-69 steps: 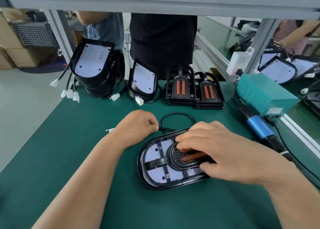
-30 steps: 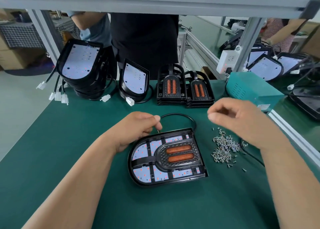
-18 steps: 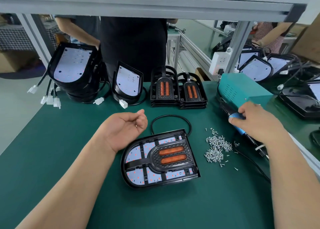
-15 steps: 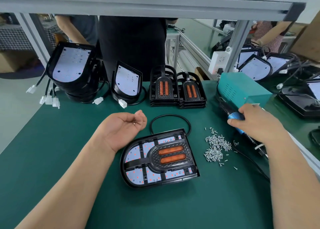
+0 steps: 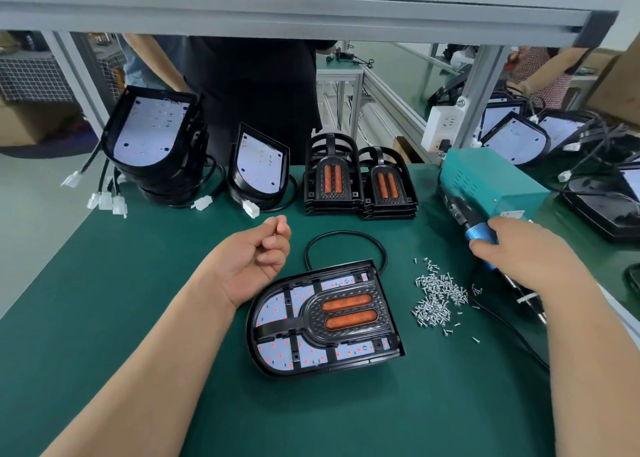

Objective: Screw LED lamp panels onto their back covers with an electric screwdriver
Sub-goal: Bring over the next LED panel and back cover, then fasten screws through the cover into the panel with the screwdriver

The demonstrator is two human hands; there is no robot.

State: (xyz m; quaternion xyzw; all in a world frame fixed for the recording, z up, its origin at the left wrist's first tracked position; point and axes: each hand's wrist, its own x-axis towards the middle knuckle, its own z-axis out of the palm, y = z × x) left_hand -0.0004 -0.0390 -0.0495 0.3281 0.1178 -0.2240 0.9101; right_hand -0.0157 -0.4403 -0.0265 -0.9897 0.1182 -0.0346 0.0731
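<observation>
Head view: right hand (image 5: 530,250) grips electric screwdriver (image 5: 477,231); left hand (image 5: 256,254) pinches a screw (image 5: 275,232); screw pile (image 5: 437,297) lies beside lamp panel (image 5: 294,349).

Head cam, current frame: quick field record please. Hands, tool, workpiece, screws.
workpiece: lamp assembly flat on green mat, neither hand touching it
left hand: palm up, fingers curled, just left of the lamp assembly; whether it holds anything: cannot tell
right hand: grips electric screwdriver by its blue body
tool tip: points toward teal box, away from the workpiece
screws: loose pile on the mat, right of the lamp assembly
</observation>
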